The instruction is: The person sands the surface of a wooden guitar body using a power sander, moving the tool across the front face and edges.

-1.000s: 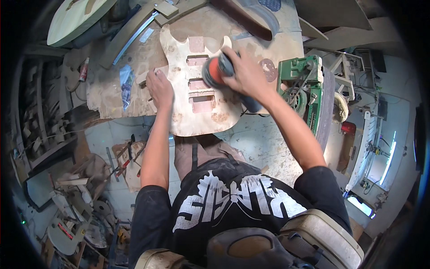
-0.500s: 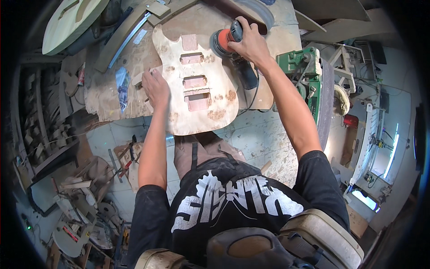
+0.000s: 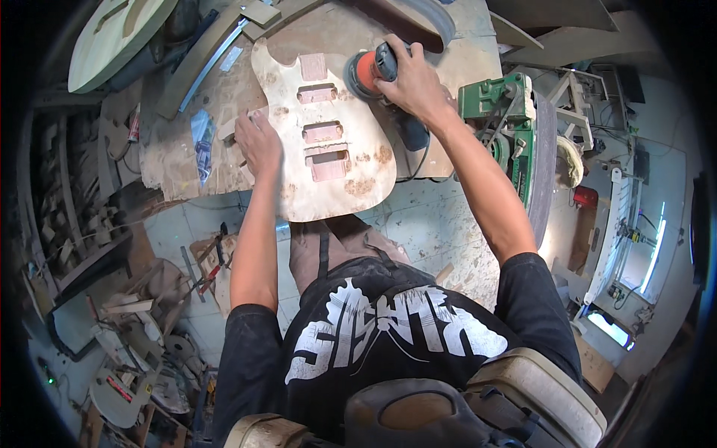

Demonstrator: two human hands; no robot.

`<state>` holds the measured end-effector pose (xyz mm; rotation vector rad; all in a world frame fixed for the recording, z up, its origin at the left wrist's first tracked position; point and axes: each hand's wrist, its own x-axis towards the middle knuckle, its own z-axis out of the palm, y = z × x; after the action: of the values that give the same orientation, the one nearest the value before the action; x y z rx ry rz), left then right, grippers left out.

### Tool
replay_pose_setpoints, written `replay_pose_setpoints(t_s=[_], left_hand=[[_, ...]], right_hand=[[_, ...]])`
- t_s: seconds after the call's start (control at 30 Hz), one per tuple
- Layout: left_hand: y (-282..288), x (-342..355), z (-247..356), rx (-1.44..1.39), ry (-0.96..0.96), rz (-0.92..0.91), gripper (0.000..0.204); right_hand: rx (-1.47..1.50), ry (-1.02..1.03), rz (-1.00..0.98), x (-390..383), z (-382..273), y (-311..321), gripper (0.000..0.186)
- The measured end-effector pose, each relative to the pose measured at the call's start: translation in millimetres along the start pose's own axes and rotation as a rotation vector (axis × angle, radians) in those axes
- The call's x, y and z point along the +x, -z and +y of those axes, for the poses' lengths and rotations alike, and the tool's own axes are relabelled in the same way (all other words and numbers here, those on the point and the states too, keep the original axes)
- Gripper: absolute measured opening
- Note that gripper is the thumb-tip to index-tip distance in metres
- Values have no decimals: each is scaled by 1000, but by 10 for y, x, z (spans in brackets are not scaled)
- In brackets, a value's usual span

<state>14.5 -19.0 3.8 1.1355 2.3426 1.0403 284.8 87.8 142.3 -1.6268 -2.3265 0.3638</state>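
Both arms (image 3: 487, 190) outstretched, right hand (image 3: 418, 84) around sander (image 3: 366, 72)

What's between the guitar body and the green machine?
In the head view: a dark cylinder, a dark cord, some tabletop, with the right hand and forearm above.

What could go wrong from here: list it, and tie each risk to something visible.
The sander in the right hand sits at the right edge of the guitar body, so it might tilt and round that edge over. The body's lower end overhangs the near edge of the bench; with the left hand at its left edge, it could shift or tip under pressure.
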Motion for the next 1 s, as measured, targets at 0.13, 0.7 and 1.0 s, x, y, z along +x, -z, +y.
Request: replay_pose_setpoints(t_s=[0.13,0.7,1.0], left_hand=[[-11,12,-12,49,2,-9,50],[-41,50,-58,46,-50,-5,52],[-31,42,-82,46,-33,-5,53]], right_hand=[[-4,55,-40,-164,-62,26,81],[-23,68,-127,-509,28,183,82],[85,144,-248,-1382,52,336,78]])
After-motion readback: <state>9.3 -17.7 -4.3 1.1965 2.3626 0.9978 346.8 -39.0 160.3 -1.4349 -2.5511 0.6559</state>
